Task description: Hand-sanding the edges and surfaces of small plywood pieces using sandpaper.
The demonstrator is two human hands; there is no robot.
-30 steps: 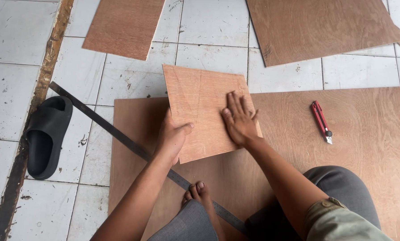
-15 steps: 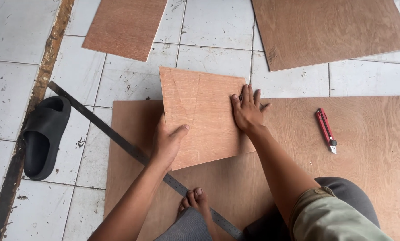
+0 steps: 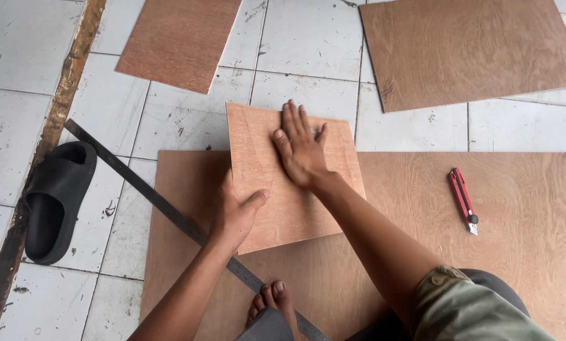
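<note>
A small square plywood piece [image 3: 273,208] lies on a large plywood sheet [image 3: 523,265] on the tiled floor, its far edge sticking out past the sheet. My left hand [image 3: 235,215] grips its left edge, thumb on top. My right hand [image 3: 300,148] presses flat on its upper middle, fingers spread and pointing away from me. A long steel ruler [image 3: 144,192] runs diagonally under my left arm. My bare toes [image 3: 271,302] rest on the sheet near the ruler.
A red utility knife [image 3: 463,200] lies on the large sheet to the right. Two more plywood panels, one at the far left [image 3: 179,41] and one at the far right [image 3: 466,50], lie on the tiles. A black slide sandal [image 3: 59,199] sits at the left beside a rusty floor strip [image 3: 49,126].
My right hand has slid from the piece's right edge to its upper middle. The small piece has shifted slightly away from me.
</note>
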